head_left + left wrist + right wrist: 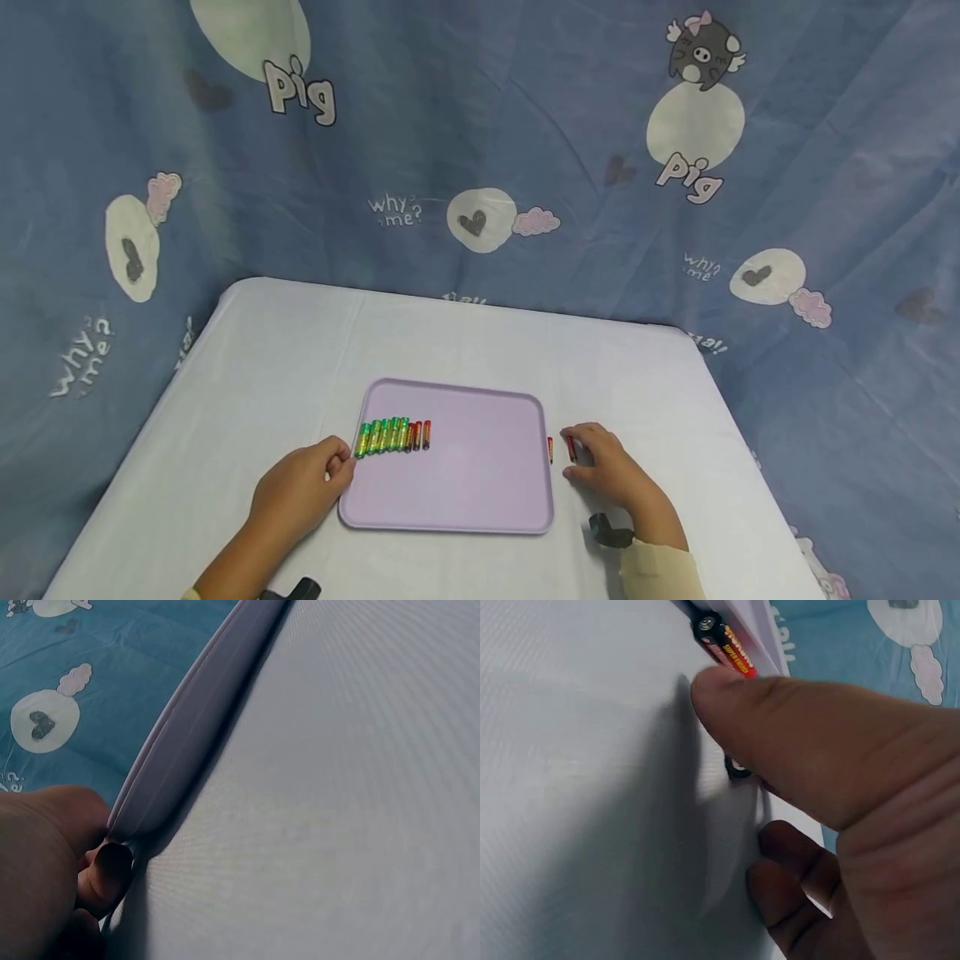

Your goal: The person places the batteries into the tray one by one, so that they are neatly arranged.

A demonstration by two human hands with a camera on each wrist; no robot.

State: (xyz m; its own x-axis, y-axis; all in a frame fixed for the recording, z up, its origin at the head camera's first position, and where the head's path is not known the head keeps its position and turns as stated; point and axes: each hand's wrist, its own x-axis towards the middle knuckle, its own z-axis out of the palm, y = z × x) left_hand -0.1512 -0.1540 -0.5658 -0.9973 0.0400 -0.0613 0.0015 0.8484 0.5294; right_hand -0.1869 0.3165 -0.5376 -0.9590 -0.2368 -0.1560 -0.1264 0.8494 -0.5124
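Note:
A lilac tray [465, 500] lies on the white table, with a row of green-and-gold batteries [385, 436] and several red-and-black batteries [417, 436] in its upper left part. My left hand [303, 483] pinches the tray's left edge between thumb and curled fingers; the lilac rim [176, 735] runs up from the fingertips in the left wrist view. Right of the tray, my right hand [611, 467] has thumb and forefinger spread around a red-and-black battery [572, 450] on the table. In the right wrist view the thumb hides most of this battery, leaving its dark end [739, 766] visible.
Another red-and-black battery [724, 645] lies on the table against the tray's right side, left of my right hand. White cloth [450, 567] covers the table. A blue printed curtain [480, 150] hangs behind it and down its sides.

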